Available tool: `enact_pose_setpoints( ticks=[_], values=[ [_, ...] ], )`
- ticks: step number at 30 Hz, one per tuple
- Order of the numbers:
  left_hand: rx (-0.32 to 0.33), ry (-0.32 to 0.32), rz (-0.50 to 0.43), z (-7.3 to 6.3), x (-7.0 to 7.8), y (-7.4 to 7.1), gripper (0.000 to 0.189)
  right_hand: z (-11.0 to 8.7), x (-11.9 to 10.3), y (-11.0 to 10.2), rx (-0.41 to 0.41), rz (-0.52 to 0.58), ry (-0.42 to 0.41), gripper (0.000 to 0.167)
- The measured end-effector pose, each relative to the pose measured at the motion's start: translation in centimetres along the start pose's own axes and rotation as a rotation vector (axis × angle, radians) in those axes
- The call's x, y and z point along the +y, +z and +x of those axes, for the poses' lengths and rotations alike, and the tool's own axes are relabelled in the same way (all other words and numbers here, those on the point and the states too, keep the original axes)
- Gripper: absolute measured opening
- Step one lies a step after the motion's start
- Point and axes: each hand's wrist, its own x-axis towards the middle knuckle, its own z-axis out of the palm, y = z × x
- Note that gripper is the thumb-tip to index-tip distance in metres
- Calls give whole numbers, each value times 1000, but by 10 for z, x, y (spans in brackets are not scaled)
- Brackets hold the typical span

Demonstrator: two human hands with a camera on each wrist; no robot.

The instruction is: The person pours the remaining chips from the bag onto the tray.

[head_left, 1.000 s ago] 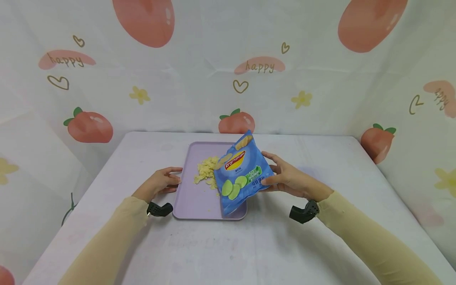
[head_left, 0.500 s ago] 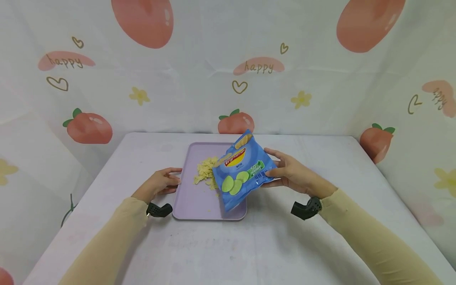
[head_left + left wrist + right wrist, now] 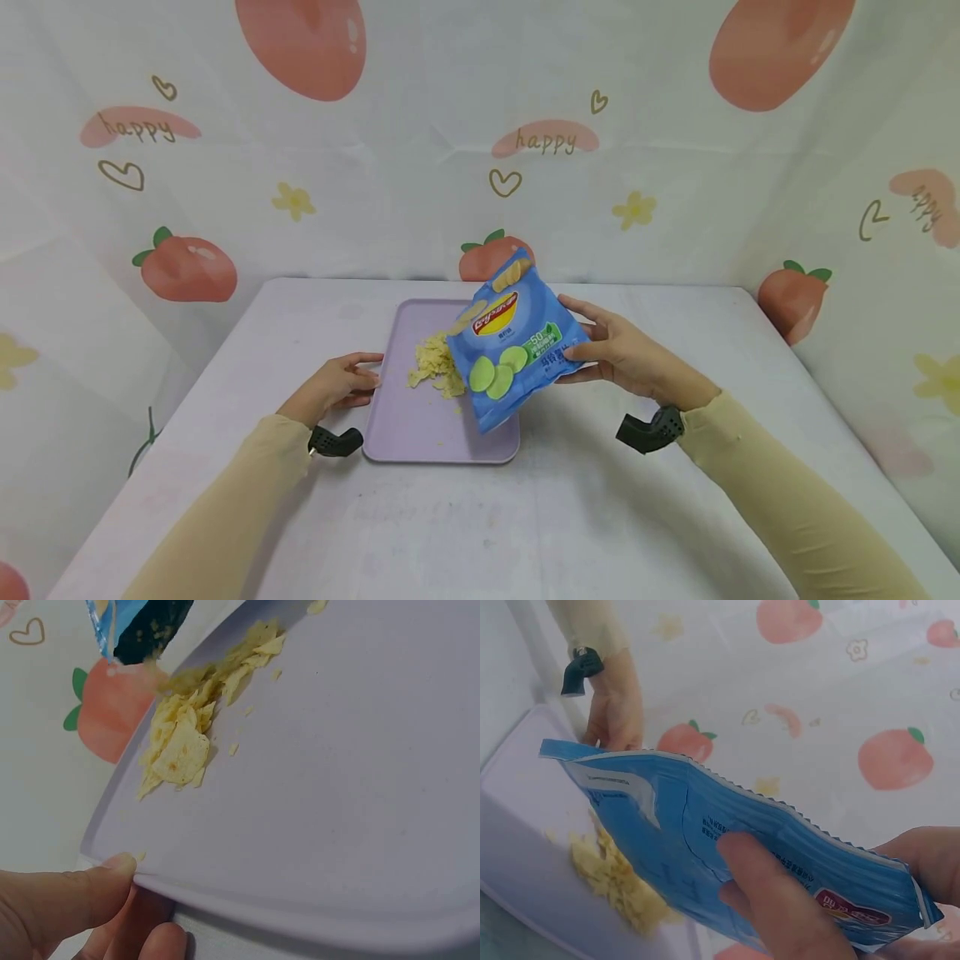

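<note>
My right hand [image 3: 621,357] grips a blue bag of potato chips [image 3: 498,371] by its right end, thumb on the printed front and fingers behind. The bag is tilted over a lilac tray [image 3: 408,433], its torn mouth facing down to the left. Crumbs are dropping from that dark mouth in the left wrist view, onto a heap of broken potato chips [image 3: 180,746] lying on the tray. My left hand [image 3: 339,388] pinches the tray's left rim, its thumb [image 3: 105,889] on top and its fingers underneath. In the right wrist view the bag's back [image 3: 675,817] hides part of the tray.
A white table [image 3: 465,533] bears the tray near its middle. Behind it hangs a pale cloth [image 3: 405,200] printed with peaches. Each wrist carries a black camera mount [image 3: 651,430]. A thin dark cord [image 3: 142,446] shows at the table's left side.
My right hand has lifted the bag and shifted it slightly to the right, away from me. More of the tray's near right part shows. The left hand has stayed on the rim.
</note>
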Motion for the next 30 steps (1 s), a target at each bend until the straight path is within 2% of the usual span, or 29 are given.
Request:
enact_pose_setpoints(
  ticks=[17, 30],
  values=[
    [3, -4, -2, 0, 0, -1, 62, -1, -11, 10, 8, -85, 16, 76],
    [-4, 0, -4, 3, -2, -1, 61, 1, -17, 17, -16, -169, 16, 70]
  ],
)
